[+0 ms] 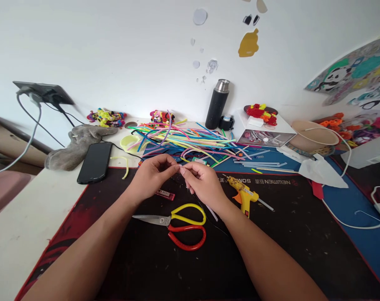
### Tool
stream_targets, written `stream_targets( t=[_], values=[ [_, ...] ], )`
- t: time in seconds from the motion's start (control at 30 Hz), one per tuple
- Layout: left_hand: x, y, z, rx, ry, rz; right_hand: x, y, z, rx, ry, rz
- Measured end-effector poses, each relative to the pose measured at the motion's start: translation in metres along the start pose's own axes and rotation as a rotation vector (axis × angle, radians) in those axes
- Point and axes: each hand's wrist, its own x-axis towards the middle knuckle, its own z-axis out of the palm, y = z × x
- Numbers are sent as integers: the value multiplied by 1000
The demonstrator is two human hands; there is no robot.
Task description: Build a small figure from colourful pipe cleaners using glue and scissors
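My left hand (154,175) and my right hand (205,180) meet over the dark mat, thumbs and forefingers pinched tip to tip. Between them shows a tiny bit of a pale lilac pipe cleaner; its straight tail (212,212) sticks out below my right hand. The fingers hide most of it. Just nearer to me lie scissors (169,220) with one yellow and one red handle, blades apart and pointing left. A small red box (165,195) lies under my left hand. To the right of my right hand rests a yellow glue gun (245,195) with a glue stick in its back.
Behind my hands lies a heap of colourful pipe cleaners (190,140). A black thermos (217,104) stands by the wall beside a white box (265,129). Clear glue sticks (260,164) lie at the right, a phone (95,163) at the left. A white cable (350,225) loops along the right edge.
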Motion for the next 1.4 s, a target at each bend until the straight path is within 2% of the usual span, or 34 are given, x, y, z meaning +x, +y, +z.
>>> stream_targets(
  t=[0.17, 0.33, 0.67, 0.8, 1.13, 1.4],
  values=[
    [-1, -1, 0, 115, 30, 42, 1, -4, 1, 72, -42, 64],
    [0, -2, -1, 92, 54, 30, 1, -9, -2, 97, -42, 50],
    [-2, 6, 0, 24, -36, 49, 2, -7, -3, 135, 21, 29],
    [-2, 4, -1, -19, -19, 19, 2, -6, -3, 125, 35, 6],
    [-2, 2, -3, -39, 19, 21, 2, -8, -3, 138, -20, 14],
    [-1, 0, -4, -71, -21, 24, 1, -7, -1, 180, -8, 8]
  ],
)
